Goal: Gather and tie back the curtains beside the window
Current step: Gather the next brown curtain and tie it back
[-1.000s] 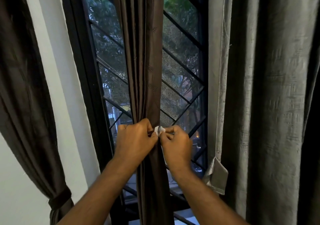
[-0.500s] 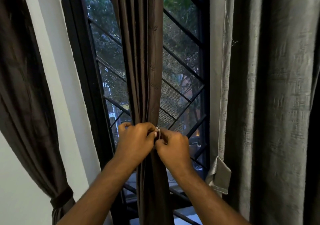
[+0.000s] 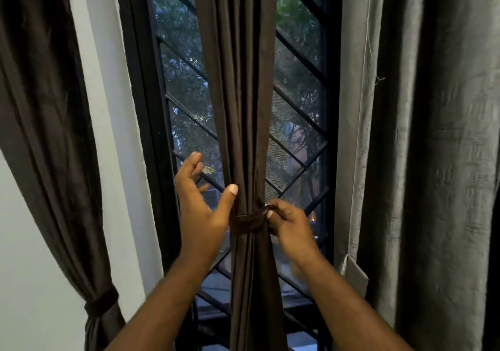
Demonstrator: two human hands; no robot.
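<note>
The right hand [image 3: 290, 224] is pinching the tieback [image 3: 247, 222], keeping the brown curtain [image 3: 240, 107] cinched; the left hand [image 3: 201, 204] is hovering open alongside.

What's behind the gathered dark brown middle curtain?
Black diagonal window grille and green trees outside show either side; whatever lies directly behind the gathered dark brown curtain is covered.
</note>
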